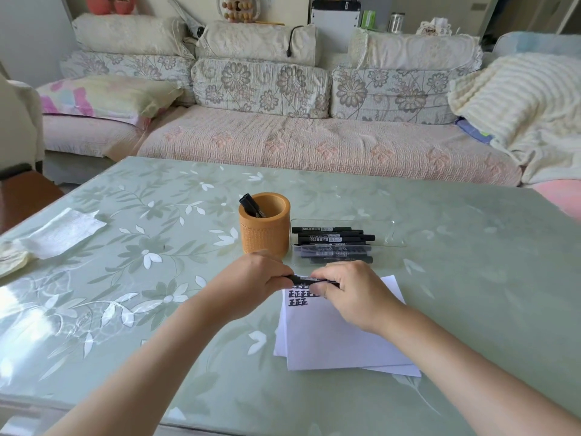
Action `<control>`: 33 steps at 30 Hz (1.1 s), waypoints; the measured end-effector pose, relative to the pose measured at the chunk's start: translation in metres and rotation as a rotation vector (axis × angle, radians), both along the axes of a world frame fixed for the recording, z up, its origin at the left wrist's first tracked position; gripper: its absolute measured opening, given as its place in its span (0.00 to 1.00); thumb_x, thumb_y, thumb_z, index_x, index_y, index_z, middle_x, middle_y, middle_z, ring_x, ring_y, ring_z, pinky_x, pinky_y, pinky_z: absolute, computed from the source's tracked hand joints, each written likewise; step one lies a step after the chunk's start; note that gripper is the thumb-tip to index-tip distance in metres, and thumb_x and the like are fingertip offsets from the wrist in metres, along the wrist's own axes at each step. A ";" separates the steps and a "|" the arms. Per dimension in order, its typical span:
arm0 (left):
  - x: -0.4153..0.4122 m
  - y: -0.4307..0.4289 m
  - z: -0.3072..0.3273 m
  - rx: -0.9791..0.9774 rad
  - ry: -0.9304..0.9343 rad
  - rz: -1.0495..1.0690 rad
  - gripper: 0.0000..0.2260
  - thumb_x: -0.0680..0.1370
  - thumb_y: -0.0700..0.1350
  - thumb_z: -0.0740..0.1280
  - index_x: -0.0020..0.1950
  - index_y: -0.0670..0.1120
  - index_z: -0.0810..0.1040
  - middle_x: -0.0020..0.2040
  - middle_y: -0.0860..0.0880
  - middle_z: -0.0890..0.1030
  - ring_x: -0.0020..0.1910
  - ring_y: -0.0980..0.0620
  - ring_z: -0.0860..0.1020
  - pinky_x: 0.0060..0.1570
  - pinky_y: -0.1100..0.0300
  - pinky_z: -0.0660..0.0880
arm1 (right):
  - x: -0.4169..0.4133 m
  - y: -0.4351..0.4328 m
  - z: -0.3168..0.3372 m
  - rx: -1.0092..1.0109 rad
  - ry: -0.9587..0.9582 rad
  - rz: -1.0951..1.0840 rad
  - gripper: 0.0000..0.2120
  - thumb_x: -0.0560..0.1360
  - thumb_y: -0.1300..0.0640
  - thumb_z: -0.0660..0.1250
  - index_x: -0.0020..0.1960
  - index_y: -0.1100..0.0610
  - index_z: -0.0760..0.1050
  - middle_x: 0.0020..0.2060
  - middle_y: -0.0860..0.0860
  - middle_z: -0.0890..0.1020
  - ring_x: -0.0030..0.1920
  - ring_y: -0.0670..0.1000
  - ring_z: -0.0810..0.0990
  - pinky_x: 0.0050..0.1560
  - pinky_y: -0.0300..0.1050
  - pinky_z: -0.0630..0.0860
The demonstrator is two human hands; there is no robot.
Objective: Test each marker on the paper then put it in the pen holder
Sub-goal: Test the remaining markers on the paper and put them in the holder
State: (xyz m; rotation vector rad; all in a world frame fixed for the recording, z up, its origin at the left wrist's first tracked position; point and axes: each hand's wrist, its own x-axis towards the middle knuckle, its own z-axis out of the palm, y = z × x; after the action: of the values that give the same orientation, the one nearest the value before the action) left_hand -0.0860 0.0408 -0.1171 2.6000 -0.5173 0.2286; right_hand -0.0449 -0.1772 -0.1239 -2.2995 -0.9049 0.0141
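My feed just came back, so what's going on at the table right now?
A person grips a black marker by both ends, left hand and right hand, above white paper sheets bearing black test marks. Another marker stands in the orange cylindrical pen holder; more markers lie in the clear plastic case beside it.

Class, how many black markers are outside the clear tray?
2: first marker in the round orange pen holder; second marker gripped by left hand and right hand above white paper. More may hide inside.

Floral-cushioned sofa (283,121) behind a sunlit green table (125,278).
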 end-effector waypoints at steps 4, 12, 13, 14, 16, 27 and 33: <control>0.004 -0.004 0.010 0.001 -0.030 -0.001 0.06 0.80 0.49 0.64 0.48 0.52 0.81 0.35 0.58 0.71 0.42 0.66 0.68 0.37 0.70 0.63 | 0.003 -0.002 0.006 -0.039 0.050 -0.047 0.08 0.79 0.52 0.65 0.41 0.51 0.76 0.28 0.46 0.72 0.32 0.46 0.68 0.35 0.45 0.66; 0.023 -0.003 0.028 -0.163 -0.133 0.130 0.07 0.75 0.52 0.69 0.52 0.54 0.82 0.42 0.57 0.76 0.44 0.59 0.73 0.43 0.63 0.71 | 0.005 0.009 0.020 -0.059 0.074 -0.105 0.13 0.82 0.57 0.57 0.63 0.50 0.75 0.46 0.41 0.76 0.49 0.47 0.73 0.45 0.37 0.68; 0.027 0.000 0.030 -0.223 -0.178 0.160 0.08 0.76 0.52 0.69 0.53 0.53 0.82 0.44 0.57 0.76 0.46 0.59 0.73 0.45 0.64 0.70 | 0.006 0.011 0.021 -0.031 0.113 -0.131 0.13 0.83 0.57 0.56 0.64 0.50 0.74 0.46 0.42 0.76 0.48 0.47 0.73 0.45 0.38 0.67; 0.030 0.003 0.032 -0.270 -0.230 0.208 0.09 0.76 0.51 0.69 0.55 0.52 0.80 0.47 0.58 0.76 0.49 0.58 0.73 0.48 0.65 0.69 | 0.007 0.013 0.023 -0.006 0.137 -0.157 0.13 0.83 0.55 0.54 0.64 0.49 0.72 0.47 0.43 0.77 0.48 0.47 0.73 0.45 0.40 0.68; 0.038 0.014 0.032 -0.310 -0.306 0.359 0.12 0.77 0.48 0.67 0.61 0.52 0.76 0.55 0.56 0.75 0.56 0.54 0.70 0.55 0.60 0.69 | 0.015 0.019 0.029 0.045 0.130 -0.186 0.12 0.83 0.51 0.53 0.64 0.45 0.71 0.43 0.43 0.78 0.46 0.48 0.75 0.47 0.45 0.71; 0.052 0.031 0.004 -0.400 0.034 0.519 0.44 0.73 0.51 0.71 0.79 0.44 0.47 0.76 0.47 0.58 0.75 0.48 0.56 0.70 0.57 0.56 | 0.087 0.100 0.082 0.361 -0.002 -0.257 0.04 0.77 0.54 0.68 0.47 0.53 0.81 0.40 0.46 0.85 0.44 0.47 0.83 0.47 0.44 0.77; 0.057 0.028 0.006 -0.492 0.033 0.534 0.38 0.71 0.49 0.73 0.76 0.45 0.57 0.70 0.46 0.67 0.71 0.47 0.65 0.62 0.58 0.64 | 0.097 0.126 0.072 0.034 0.019 -0.269 0.04 0.71 0.52 0.72 0.44 0.51 0.82 0.42 0.46 0.85 0.47 0.48 0.83 0.51 0.43 0.78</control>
State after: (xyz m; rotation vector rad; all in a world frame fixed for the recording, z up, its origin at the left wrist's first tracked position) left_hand -0.0291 0.0688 -0.1114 2.1949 0.2379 0.4251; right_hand 0.0526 -0.0509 -0.0522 -2.3668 -0.5766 -0.0945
